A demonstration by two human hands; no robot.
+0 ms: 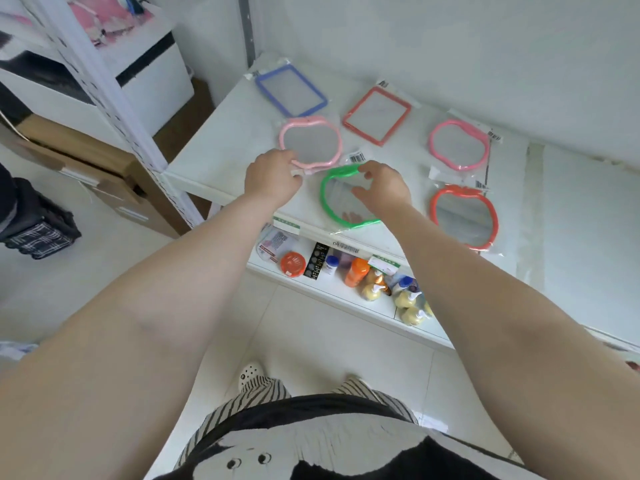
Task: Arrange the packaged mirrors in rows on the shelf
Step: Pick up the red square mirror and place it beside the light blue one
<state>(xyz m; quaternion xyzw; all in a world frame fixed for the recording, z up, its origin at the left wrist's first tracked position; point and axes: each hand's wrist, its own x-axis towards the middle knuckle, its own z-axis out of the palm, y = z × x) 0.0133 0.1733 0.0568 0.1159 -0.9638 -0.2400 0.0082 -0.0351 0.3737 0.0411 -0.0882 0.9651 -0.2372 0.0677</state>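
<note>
Six packaged mirrors lie on the white shelf (214, 157). At the back are a blue rectangular mirror (290, 89) and a red rectangular mirror (376, 115). A light pink apple-shaped mirror (310, 142) lies in front of the blue one, and my left hand (273, 176) pinches its near left edge. My right hand (382, 187) rests on the top right of a green apple-shaped mirror (341, 199) at the shelf's front edge. On the right lie a bright pink apple mirror (459, 144) and an orange-red apple mirror (464, 216).
A lower shelf (332, 299) holds an orange bottle (356, 270), an orange lid (292, 264), small bottles and bagged yellow items. A white upright post (114, 95) stands at the shelf's left corner. Cardboard boxes (104, 174) sit on the floor to the left.
</note>
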